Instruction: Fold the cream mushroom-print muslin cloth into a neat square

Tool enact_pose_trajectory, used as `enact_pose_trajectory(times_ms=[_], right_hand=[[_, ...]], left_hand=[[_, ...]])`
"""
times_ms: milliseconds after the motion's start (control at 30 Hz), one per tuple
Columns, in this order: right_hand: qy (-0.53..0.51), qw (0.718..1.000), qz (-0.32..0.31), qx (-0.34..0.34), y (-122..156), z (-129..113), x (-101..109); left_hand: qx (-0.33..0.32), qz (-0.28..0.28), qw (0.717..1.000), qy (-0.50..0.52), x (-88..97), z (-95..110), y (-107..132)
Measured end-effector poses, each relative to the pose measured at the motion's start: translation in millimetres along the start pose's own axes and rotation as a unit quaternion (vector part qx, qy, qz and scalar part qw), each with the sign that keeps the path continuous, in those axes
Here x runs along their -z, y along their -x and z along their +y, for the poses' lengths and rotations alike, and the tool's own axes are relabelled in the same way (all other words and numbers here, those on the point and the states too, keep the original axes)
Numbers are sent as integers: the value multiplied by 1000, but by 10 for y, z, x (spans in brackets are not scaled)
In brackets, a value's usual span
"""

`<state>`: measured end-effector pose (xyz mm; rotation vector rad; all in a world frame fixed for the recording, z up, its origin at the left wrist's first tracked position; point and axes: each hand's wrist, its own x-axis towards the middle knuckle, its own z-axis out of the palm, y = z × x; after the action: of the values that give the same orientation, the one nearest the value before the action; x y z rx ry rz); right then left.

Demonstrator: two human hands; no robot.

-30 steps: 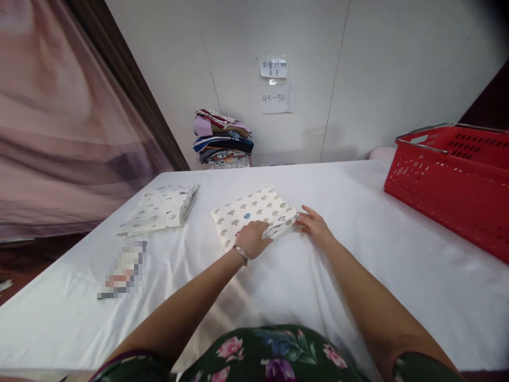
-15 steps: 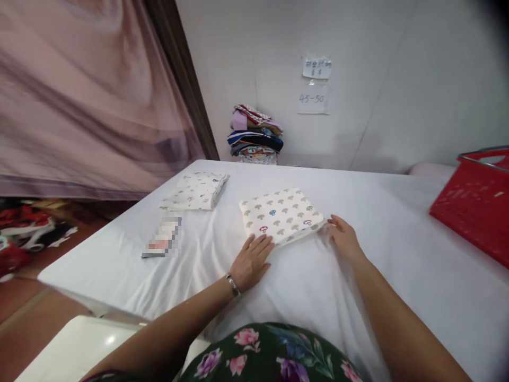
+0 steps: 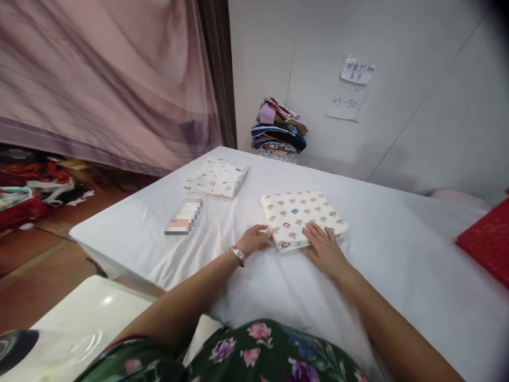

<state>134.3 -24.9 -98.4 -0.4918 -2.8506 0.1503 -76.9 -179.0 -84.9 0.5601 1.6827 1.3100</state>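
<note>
A folded cream cloth with a mushroom print (image 3: 304, 212) lies on the white-covered table (image 3: 222, 254) in front of me. My right hand (image 3: 326, 252) rests on its near edge with the fingers stretched out flat over the print. At the cloth's left near corner is my left hand (image 3: 253, 242), its fingers apart and slightly bent, the tips touching the side of the fold. A second folded white cloth with a small print (image 3: 218, 178) lies farther back on the left.
A phone with a blurred screen (image 3: 185, 217) lies left of the cloths. A stack of folded fabrics (image 3: 278, 130) stands by the wall beyond the table. At the right edge is a red basket (image 3: 487, 241). A white stool (image 3: 91, 313) stands at lower left.
My left hand has gone from the cloth's near edge to its left side. My right hand has left the right corner and now lies flat on the near edge. The view has turned left.
</note>
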Motion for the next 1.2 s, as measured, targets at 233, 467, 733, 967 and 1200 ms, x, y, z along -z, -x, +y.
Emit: enact_pose_trajectory(times_ms=[233,467,733,967,1200], right_hand=[[49,998,26,-7,136,-1,-41],[27,997,59,50,-231,-668,39],[-173,976,110,-76,-349,-705,-149],[-353,899,143,-217,-388,-591,-85],[-325,913,138,-207,-360,-594,-101]], left_hand=[[58,-78,990,104,-67,34,-82],[17,-158,981,110,-47,-70,-122],[-43,-172,978,112,-9,-184,-124],[-70,1,995,-76,85,-62,-387],[-142,149,910,-360,229,235,-819]])
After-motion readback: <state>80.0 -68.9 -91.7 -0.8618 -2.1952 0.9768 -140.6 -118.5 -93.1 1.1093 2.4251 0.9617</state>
